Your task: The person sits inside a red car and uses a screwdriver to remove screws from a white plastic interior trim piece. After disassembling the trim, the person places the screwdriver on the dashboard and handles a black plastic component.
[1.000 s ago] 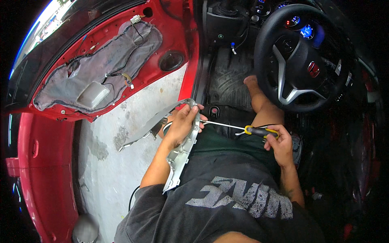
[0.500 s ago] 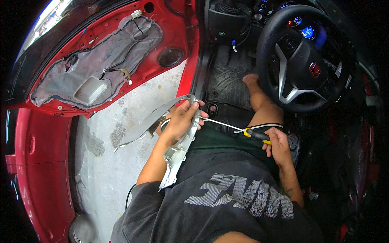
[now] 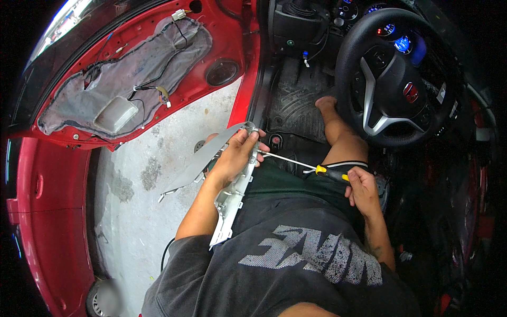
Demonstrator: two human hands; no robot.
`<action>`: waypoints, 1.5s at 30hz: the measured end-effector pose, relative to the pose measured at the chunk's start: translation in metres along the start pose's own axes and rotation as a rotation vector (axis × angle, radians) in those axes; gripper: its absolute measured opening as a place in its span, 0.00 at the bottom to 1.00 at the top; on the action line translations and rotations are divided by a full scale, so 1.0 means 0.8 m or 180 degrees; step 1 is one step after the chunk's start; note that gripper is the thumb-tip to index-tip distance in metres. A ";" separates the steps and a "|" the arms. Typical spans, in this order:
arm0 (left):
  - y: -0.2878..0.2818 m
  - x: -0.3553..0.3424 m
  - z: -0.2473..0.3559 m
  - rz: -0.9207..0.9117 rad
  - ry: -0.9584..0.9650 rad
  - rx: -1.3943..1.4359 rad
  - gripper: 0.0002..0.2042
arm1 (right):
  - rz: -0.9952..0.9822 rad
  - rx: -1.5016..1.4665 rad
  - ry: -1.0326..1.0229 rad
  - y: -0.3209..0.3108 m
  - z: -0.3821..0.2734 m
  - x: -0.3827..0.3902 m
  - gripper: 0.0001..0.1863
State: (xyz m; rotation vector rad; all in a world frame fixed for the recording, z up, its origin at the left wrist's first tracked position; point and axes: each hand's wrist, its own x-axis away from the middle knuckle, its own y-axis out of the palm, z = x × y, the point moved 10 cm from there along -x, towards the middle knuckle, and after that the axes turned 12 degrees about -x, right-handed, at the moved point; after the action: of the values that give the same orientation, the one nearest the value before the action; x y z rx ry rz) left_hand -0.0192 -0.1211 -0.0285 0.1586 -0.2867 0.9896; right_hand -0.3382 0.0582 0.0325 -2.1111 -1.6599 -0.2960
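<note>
The panel (image 3: 228, 217), grey with a pale clipped edge, lies left of the lap, near the shorts (image 3: 280, 186), one long arm slanting out over the ground (image 3: 138, 174) to the left. The left hand (image 3: 240, 156) is closed around its far end, thumb on top, fingertips showing at the right edge. The right hand (image 3: 363, 190) holds the rear of the screwdriver (image 3: 331, 173) handle in a loose, narrow grip; the shaft runs left to the panel's far end, where the left fingers hide whether the tip touches.

The panel looks light and fairly stiff, like thin moulded plastic, so the long arm may swing or flex if held only at one end. Its smooth face could slip, and the small clips look easy to snap: the thick joined end seems the safest hold. The screwdriver looks rigid, best gripped on the handle.
</note>
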 end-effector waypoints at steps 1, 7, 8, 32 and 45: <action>0.001 -0.001 -0.002 -0.0013 0.0001 0.0012 0.18 | 0.0004 0.0054 0.0178 -0.007 0.014 -0.004 0.15; 0.006 -0.008 -0.018 -0.0091 -0.0067 0.0158 0.17 | 0.0112 0.0250 -0.1633 0.023 -0.042 0.007 0.12; 0.007 -0.007 -0.019 -0.0080 -0.0087 0.0174 0.17 | 0.0074 0.0091 -0.1491 0.025 -0.036 0.008 0.13; 0.006 -0.009 -0.025 -0.0059 -0.0117 -0.0001 0.15 | 0.0116 0.0238 0.0315 0.003 0.007 -0.001 0.14; 0.009 -0.016 -0.033 -0.0065 -0.0168 -0.0033 0.15 | -0.0154 0.0916 0.0055 -0.015 0.031 -0.017 0.24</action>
State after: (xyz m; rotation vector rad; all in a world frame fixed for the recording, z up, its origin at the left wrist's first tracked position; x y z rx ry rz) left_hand -0.0274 -0.1201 -0.0577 0.1780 -0.3379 0.9646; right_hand -0.3559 0.0599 0.0069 -1.8532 -1.6367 -0.0827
